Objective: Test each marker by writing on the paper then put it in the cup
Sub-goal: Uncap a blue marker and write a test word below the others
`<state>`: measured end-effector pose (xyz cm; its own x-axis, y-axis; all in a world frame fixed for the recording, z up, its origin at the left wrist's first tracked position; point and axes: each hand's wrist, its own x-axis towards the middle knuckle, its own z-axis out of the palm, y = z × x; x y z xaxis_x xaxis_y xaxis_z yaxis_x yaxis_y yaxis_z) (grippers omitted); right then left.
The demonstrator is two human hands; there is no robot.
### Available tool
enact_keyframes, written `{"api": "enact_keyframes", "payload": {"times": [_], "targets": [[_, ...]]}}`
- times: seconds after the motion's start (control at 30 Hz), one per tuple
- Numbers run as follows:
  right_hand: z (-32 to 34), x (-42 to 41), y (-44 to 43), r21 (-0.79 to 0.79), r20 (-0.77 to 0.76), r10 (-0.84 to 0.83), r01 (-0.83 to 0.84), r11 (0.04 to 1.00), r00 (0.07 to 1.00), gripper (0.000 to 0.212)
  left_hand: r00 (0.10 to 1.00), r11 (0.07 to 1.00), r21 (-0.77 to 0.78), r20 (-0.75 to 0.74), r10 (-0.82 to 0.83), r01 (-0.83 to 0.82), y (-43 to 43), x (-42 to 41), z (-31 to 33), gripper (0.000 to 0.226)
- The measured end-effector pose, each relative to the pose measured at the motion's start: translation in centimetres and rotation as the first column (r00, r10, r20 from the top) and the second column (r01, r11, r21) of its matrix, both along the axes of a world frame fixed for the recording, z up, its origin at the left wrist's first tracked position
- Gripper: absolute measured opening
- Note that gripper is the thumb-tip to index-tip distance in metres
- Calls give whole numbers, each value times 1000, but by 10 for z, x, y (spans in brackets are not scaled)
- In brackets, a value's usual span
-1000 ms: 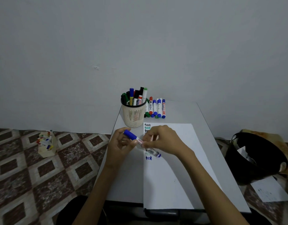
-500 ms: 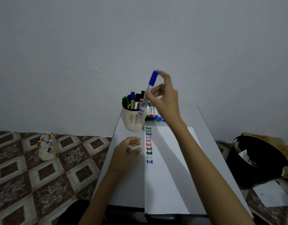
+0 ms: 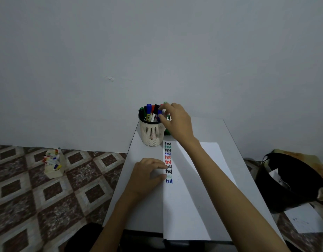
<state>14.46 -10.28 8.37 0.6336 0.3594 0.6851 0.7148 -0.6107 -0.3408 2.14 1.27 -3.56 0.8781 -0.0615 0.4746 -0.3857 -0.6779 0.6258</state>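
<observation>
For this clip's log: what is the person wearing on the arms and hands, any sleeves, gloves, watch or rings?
Nothing that shows. The left hand and right hand are bare, with no gloves or rings visible. The left forearm and right forearm are uncovered down to the frame's lower edge: no sleeve, watch or bracelet in view.

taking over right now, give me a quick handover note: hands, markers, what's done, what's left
Right hand: over the cup, pinching the blue marker by its cap, its body down among the markers in the cup.
Left hand: relaxed, fingertips at the left edge of the paper.
Done: ten "test" lines on the paper, the lowest one blue.
Left: let go of the blue marker, then test the loose markers lying beside the cup. The arm hides most of them, so the count is unclear.
</observation>
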Motion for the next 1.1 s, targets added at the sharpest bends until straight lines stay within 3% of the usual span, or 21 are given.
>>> {"api": "enact_keyframes", "payload": {"times": [0.07, 0.13, 0.2, 0.27, 0.33, 0.4, 0.53, 0.63, 0.73, 0.8, 0.93, 1.1], "targets": [[-7, 5, -8, 77, -58, 52, -48, 996, 997, 26, 1000, 1000, 8, -14, -1, 1, 1, 0, -2, 27], [-14, 9, -17, 309, -123, 98, -55, 949, 988, 34, 1000, 1000, 17, -26, -4, 5, 1, 0, -2, 27], [-24, 17, -27, 425, -224, -3, 100, 899, 975, 41, 1000, 1000, 17, -28, -2, 2, 0, 0, -1, 27], [-39, 28, -41, 227, -402, -158, 265, 937, 902, 43, 999, 1000, 17, -33, 3, -2, 0, 0, 0, 28], [-59, 36, -52, -98, -510, -254, 238, 966, 822, 44, 999, 1000, 20, -35, 1, -1, 0, -1, 0, 29], [-77, 37, -58, -236, -503, -305, 211, 949, 808, 38, 999, 1000, 22, -34, 1, 0, -1, -1, 1, 29], [-95, 29, -58, -48, -431, -291, 300, 953, 854, 22, 998, 1000, 14, -56, 13, -12, -1, -1, 1, 27], [-97, 30, -59, 7, -407, -327, 361, 933, 853, 7, 997, 1000, 16, -67, 22, -21, -1, -2, 1, 26], [-94, 28, -63, 120, -370, -337, 404, 907, 866, 15, 998, 1000, 17, -62, 17, -16, -1, -2, 2, 27], [-85, 21, -66, 308, -335, -289, 394, 866, 897, 24, 998, 1000, 21, -54, 13, -12, -1, -1, 2, 28], [-59, -1, -68, 643, -262, -196, 322, 695, 945, 16, 999, 1000, 7, -30, 18, -18, -1, -2, 1, 27], [-42, -47, -64, 736, -174, -68, 175, 654, 982, 8, 998, 993, -100, -18, 63, -64, -6, -8, 10, 46]]}}
